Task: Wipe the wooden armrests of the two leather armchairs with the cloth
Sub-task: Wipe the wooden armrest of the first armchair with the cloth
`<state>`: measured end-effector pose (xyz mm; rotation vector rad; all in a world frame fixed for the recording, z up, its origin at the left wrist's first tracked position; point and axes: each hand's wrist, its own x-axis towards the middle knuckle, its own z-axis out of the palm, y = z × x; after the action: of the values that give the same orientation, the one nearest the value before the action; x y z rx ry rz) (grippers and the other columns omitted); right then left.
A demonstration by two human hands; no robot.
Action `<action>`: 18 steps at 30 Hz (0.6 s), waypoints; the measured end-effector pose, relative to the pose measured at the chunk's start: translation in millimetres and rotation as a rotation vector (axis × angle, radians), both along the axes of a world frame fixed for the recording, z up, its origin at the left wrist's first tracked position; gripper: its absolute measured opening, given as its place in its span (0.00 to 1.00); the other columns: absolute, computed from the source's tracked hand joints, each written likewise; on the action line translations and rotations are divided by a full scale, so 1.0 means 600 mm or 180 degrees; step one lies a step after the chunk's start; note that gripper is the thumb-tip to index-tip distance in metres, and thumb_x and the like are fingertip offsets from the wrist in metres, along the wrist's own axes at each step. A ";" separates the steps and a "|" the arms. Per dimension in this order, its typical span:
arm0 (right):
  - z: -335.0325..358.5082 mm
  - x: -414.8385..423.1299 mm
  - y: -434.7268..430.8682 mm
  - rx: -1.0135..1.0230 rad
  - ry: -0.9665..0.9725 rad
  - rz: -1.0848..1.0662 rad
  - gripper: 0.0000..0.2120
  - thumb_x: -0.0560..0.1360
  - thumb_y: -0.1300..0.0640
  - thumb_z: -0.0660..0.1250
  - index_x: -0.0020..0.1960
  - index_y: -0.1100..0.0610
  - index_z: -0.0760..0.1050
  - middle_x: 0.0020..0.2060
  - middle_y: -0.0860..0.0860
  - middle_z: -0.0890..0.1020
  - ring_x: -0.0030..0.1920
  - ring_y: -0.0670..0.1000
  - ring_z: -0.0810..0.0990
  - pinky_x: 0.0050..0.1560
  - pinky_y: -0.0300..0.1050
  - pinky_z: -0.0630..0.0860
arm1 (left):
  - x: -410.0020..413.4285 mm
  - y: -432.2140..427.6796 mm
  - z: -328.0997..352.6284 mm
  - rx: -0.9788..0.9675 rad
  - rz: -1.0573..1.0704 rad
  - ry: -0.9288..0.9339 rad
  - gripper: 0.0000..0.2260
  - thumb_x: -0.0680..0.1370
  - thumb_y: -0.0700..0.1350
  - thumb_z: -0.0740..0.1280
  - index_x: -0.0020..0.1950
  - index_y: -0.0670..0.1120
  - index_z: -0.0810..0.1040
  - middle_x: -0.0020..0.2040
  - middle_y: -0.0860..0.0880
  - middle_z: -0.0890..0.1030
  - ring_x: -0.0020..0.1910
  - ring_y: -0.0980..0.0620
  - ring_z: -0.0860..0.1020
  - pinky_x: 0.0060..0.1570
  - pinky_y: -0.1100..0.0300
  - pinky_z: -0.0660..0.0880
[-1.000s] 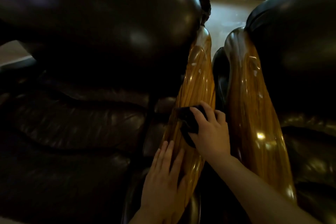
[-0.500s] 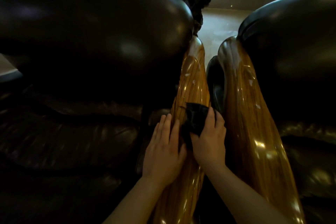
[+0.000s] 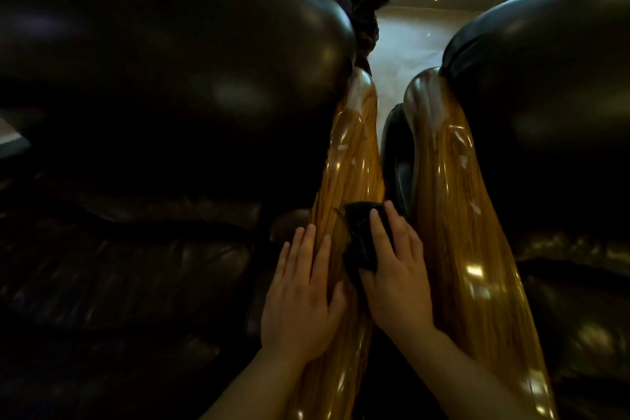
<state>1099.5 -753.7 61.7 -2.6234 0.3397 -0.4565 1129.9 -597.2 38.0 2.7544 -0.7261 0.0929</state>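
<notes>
On the left is a big dark leather chair (image 3: 153, 106). Its shiny wooden armrest (image 3: 351, 164) runs down the middle, between the 2 chairs.

The person's left hand (image 3: 300, 300) lies flat on that armrest with its fingers spread out. It grasps nothing. It looks like it is there to steady the person.

Just beside it, the right hand (image 3: 397, 276) presses the dark cloth (image 3: 361, 235) onto the same armrest, fingers flat on top of the cloth.

To do this well, I think the person should push the cloth in long, slow strokes along the wood, up to the pale smudges near the top, and keep it flat.

Further right is the 2nd armrest (image 3: 453, 215), near but apart, with pale smudges too. The other leather chair (image 3: 545, 95) is beside it. That armrest likely needs wiping after this.
</notes>
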 end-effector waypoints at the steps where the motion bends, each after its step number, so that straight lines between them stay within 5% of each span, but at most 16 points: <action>1: 0.001 0.011 -0.012 -0.0180 -0.0003 0.0148 0.37 0.74 0.47 0.64 0.78 0.53 0.54 0.79 0.50 0.55 0.77 0.54 0.53 0.73 0.53 0.58 | 0.000 0.000 0.000 0.0010 0.0007 -0.0001 0.30 0.81 0.58 0.53 0.80 0.47 0.53 0.81 0.46 0.50 0.80 0.50 0.45 0.76 0.47 0.53; 6: 0.034 0.098 -0.027 0.0350 0.0084 -0.0032 0.34 0.75 0.54 0.68 0.77 0.50 0.57 0.75 0.50 0.62 0.76 0.51 0.56 0.74 0.52 0.60 | 0.000 0.001 -0.001 0.0087 -0.0037 -0.0024 0.30 0.80 0.57 0.54 0.80 0.48 0.53 0.82 0.45 0.48 0.80 0.49 0.45 0.76 0.47 0.51; 13: 0.007 0.038 -0.028 -0.0623 0.0224 0.0914 0.29 0.73 0.48 0.64 0.74 0.49 0.65 0.77 0.48 0.61 0.79 0.53 0.49 0.76 0.56 0.52 | -0.002 0.003 0.003 -0.0004 -0.0074 0.0037 0.28 0.80 0.55 0.55 0.79 0.48 0.56 0.81 0.46 0.52 0.80 0.50 0.48 0.77 0.48 0.52; 18: 0.052 0.138 -0.029 -0.0354 0.0274 0.0386 0.26 0.76 0.48 0.64 0.73 0.51 0.68 0.75 0.50 0.65 0.78 0.54 0.52 0.76 0.54 0.48 | -0.001 0.003 0.003 -0.0106 -0.0093 0.0027 0.27 0.80 0.53 0.56 0.78 0.47 0.58 0.81 0.46 0.53 0.80 0.49 0.49 0.77 0.49 0.51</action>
<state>1182.4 -770.8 92.7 -2.7585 0.1856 -0.3315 1129.4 -595.3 40.1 2.7100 -0.7556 0.0862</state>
